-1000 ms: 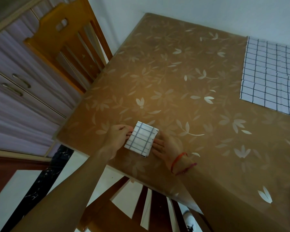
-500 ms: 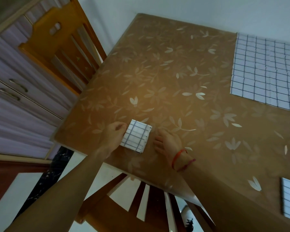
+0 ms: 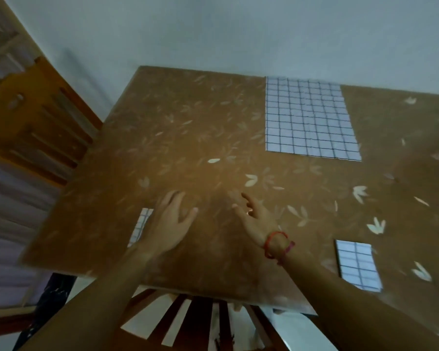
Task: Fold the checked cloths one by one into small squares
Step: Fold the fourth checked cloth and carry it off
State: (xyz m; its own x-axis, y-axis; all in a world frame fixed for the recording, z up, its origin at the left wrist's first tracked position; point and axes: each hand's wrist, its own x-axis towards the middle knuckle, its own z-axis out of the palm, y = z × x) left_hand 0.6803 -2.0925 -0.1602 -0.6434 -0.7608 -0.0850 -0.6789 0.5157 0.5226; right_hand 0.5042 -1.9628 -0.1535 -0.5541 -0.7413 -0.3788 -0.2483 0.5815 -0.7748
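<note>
**Reaching two empty hands toward the large checked cloth [image 3: 309, 117]**

We see our left hand [image 3: 171, 224] and right hand [image 3: 257, 219] over the near part of the brown leaf-patterned table [image 3: 188, 122]. Their fingers are straight and spread, and they grasp nothing. A red band [image 3: 276, 243] circles the right wrist.

The large checked cloth lies flat at the far side, well apart from both hands. One folded square [image 3: 140, 225] sits near the left edge, partly hidden by the left hand. A second folded square [image 3: 357, 264] lies near the front right.

We judge the step to be fetching the flat cloth. To do it well, we should pinch its two near corners, one in each hand. We should then draw it toward us smoothly, clear of both squares, and use the grid lines to match the edges before creasing.
</note>
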